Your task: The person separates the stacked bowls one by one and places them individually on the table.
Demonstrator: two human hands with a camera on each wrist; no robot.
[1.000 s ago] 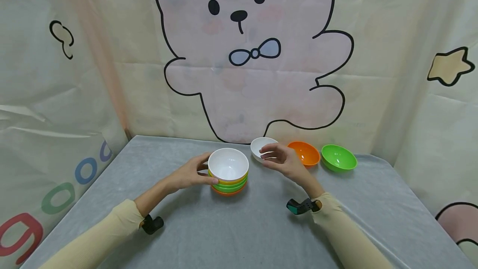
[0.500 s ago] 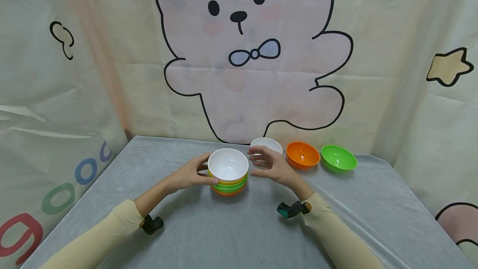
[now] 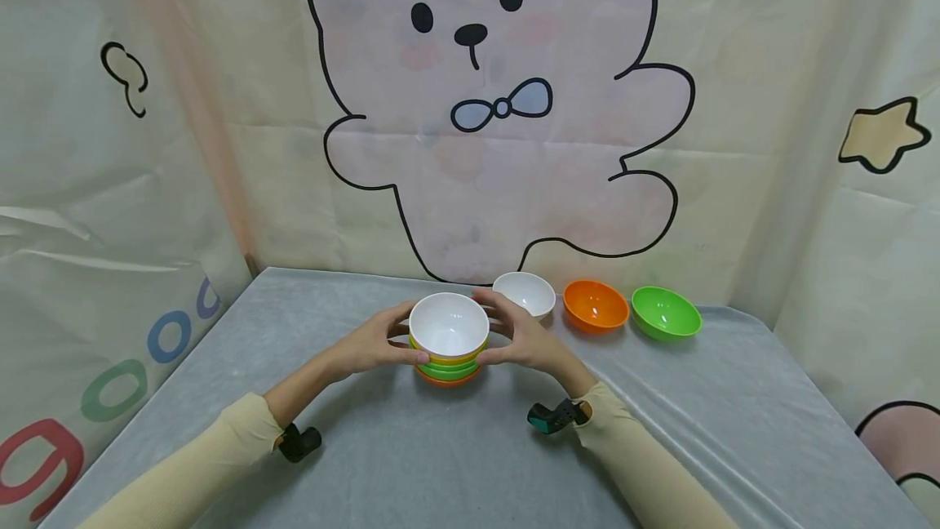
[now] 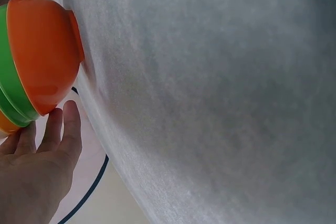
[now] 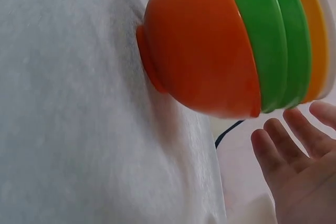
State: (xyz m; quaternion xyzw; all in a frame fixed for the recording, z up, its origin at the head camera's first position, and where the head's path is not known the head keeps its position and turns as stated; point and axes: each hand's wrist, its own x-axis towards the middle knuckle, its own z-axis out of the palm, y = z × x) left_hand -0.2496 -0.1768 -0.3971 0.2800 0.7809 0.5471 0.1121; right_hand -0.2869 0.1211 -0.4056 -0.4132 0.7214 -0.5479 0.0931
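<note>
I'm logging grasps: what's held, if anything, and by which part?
The left hand grips the bowl stack by its upper side; contact by the right hand is unclear.

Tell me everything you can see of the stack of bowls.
The stack of bowls is five glossy, plastic-looking bowls nested upright: orange at the bottom, two green, one yellow, white on top. It stands on the gray cloth. The left hand holds its left side; the right hand is close around its right, contact unclear.
</note>
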